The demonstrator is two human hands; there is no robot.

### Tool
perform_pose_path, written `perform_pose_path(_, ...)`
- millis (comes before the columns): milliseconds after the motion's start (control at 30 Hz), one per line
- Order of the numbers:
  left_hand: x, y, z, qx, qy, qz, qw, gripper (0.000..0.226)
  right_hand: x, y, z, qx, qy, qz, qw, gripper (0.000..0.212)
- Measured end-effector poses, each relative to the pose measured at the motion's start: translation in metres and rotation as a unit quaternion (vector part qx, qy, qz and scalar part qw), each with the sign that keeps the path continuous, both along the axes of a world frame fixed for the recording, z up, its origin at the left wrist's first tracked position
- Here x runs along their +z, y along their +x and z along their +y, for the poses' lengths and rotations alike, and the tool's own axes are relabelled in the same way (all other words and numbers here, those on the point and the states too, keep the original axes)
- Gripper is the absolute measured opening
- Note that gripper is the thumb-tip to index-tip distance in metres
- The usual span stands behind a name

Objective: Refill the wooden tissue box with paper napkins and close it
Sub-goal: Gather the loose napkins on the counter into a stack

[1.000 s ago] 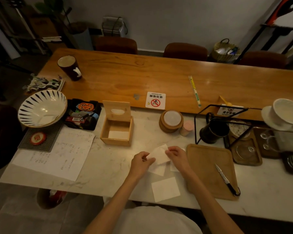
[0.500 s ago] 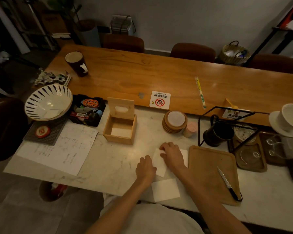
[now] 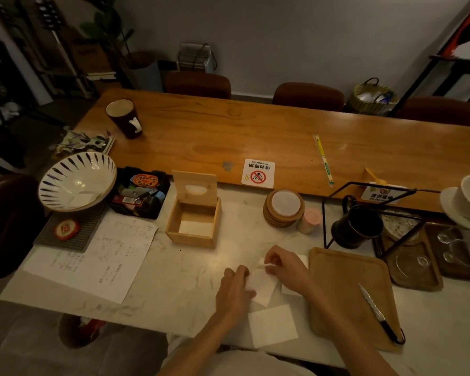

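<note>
Now the right hand (image 3: 285, 267) has gone from pressing flat to pinching the napkin (image 3: 262, 287) edge, left hand (image 3: 235, 290) flat beside it; the wooden tissue box (image 3: 194, 222) waits open, up-left of both hands, so loading looks near

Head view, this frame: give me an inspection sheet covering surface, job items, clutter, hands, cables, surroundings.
Surface: white marble counter abutting a long wooden table.
Job's things: wooden tissue box open, lid upright, white napkin at the bottom; loose napkin near the counter edge.
Clutter: striped bowl, paper sheet, coaster stack, knife on wooden tray.
Grippers: left hand and right hand both on a folded napkin.
Cables: nothing seen.
Surroundings: chairs and woven basket by the wall.
</note>
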State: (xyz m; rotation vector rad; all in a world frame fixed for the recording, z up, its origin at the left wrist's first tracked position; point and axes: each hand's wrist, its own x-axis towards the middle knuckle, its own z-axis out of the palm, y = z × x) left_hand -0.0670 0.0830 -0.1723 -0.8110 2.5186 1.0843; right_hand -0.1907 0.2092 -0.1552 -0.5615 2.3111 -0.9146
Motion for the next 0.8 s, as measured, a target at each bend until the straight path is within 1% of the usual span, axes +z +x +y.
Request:
perform_pose_path(67, 0.003, 0.001, -0.005, -0.003, 0.018, 0.027, 0.999, 0.031, 0.012, 0.009, 0.015, -0.052, -0.096, -0.059, 0.992, 0.028)
perform_pose_path(100, 0.009, 0.001, -0.008, 0.002, 0.041, 0.046, 0.998, 0.029, 0.019, 0.016, 0.024, -0.093, -0.142, -0.089, 0.981, 0.025)
perform_pose_path(167, 0.024, 0.004, -0.013, 0.013, 0.124, 0.069, 0.99, 0.019, 0.034, 0.034, 0.041, -0.178, -0.181, -0.138, 0.957, 0.022)
perform_pose_path(200, 0.031, 0.007, -0.015, 0.01, 0.151, 0.074, 0.986, 0.015, 0.039, 0.044, 0.049, -0.196, -0.169, -0.153, 0.954, 0.024)
perform_pose_path(233, 0.035, 0.01, -0.015, 0.001, 0.157, 0.074, 0.985, 0.015, 0.041, 0.054, 0.055, -0.194, -0.14, -0.155, 0.958, 0.026)
perform_pose_path(300, 0.037, 0.019, -0.011, -0.03, 0.14, 0.038, 0.989, 0.018, 0.031, 0.071, 0.066, -0.145, -0.066, -0.133, 0.978, 0.03)
perform_pose_path(367, 0.035, 0.029, 0.0, -0.069, 0.112, -0.015, 0.991, 0.023, 0.016, 0.089, 0.071, -0.103, -0.007, -0.111, 0.989, 0.032)
perform_pose_path(500, 0.026, 0.042, 0.022, -0.141, 0.051, -0.048, 0.988, 0.023, -0.002, 0.108, 0.073, -0.034, 0.092, -0.01, 0.995, 0.036)
perform_pose_path(633, 0.017, 0.049, 0.033, -0.18, -0.021, -0.054, 0.982, 0.027, -0.008, 0.112, 0.068, 0.023, 0.146, 0.083, 0.986, 0.039)
perform_pose_path(700, 0.015, 0.052, 0.033, -0.192, -0.051, -0.046, 0.979, 0.03, -0.011, 0.113, 0.064, 0.029, 0.16, 0.096, 0.982, 0.042)
perform_pose_path(800, 0.013, 0.053, 0.033, -0.191, -0.076, -0.027, 0.978, 0.035, -0.017, 0.114, 0.06, 0.011, 0.162, 0.085, 0.983, 0.043)
